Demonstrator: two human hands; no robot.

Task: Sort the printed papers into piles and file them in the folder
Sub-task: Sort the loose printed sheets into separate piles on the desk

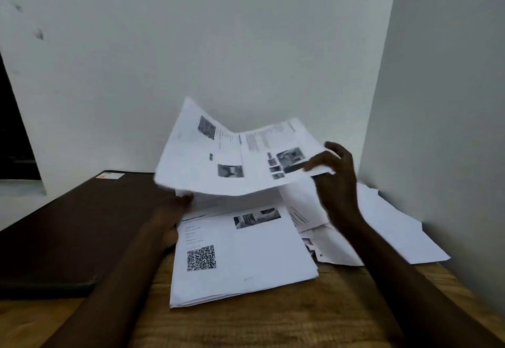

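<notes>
A bundle of printed sheets [232, 156] is lifted and bent above the table, its top page showing a QR code and small photos. My left hand [169, 216] grips the bundle's lower left edge, mostly hidden under the paper. My right hand [336, 181] pinches the right edge, thumb on top. Below lies a neat pile of papers [240, 260] with a QR code on its top sheet. A dark brown folder [82, 224] lies shut on the left. Loose white sheets [388, 227] are scattered to the right.
The wooden table [273, 326] sits in a corner between the white back wall [218, 47] and a side wall [451, 102] close on the right. A small white and red label [110, 175] is on the folder's far edge.
</notes>
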